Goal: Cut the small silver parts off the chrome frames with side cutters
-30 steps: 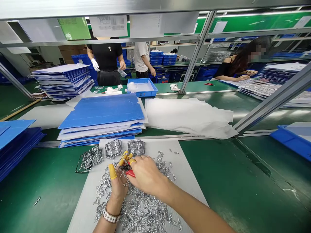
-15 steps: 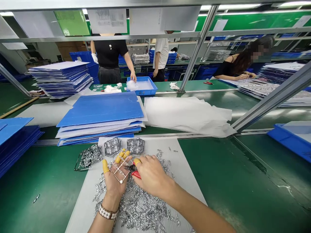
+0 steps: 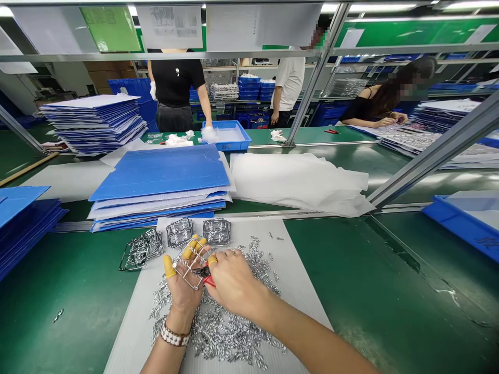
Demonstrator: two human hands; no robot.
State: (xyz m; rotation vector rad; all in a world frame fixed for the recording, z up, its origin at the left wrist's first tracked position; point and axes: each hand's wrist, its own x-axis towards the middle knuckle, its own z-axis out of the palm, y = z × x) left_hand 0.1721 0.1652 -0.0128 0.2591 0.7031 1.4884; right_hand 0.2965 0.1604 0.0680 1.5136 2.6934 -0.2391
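Observation:
My left hand [image 3: 183, 284], palm up with yellow finger cots, holds a small silvery sprue frame [image 3: 189, 274] with crossbars and little shiny parts. In my right hand [image 3: 234, 278] are red-handled nippers [image 3: 208, 280], the fingers wrapped round the grips. Their dark jaws reach in at the frame's right side; whether they are closed on a bar cannot be made out. Under both hands a heap of small silvery twisted pieces [image 3: 230, 332] covers a white sheet [image 3: 300, 311]. Behind the left hand lie stacked frames [image 3: 217, 231], [image 3: 180, 232] and a looser pile of frames [image 3: 142, 250].
A stack of blue and white sheets [image 3: 167, 174] stands beyond the frames, beside white paper sheets [image 3: 292, 182]. A metal post [image 3: 429, 156] slants at right near a blue tray [image 3: 463, 223]. Across the bench, a person in black [image 3: 177, 88] reaches into a blue tray [image 3: 237, 137].
The nippers and my right hand have shifted slightly left, deeper into the frame. The frame is tilted a little differently. Across the bench, a person in white has moved right.

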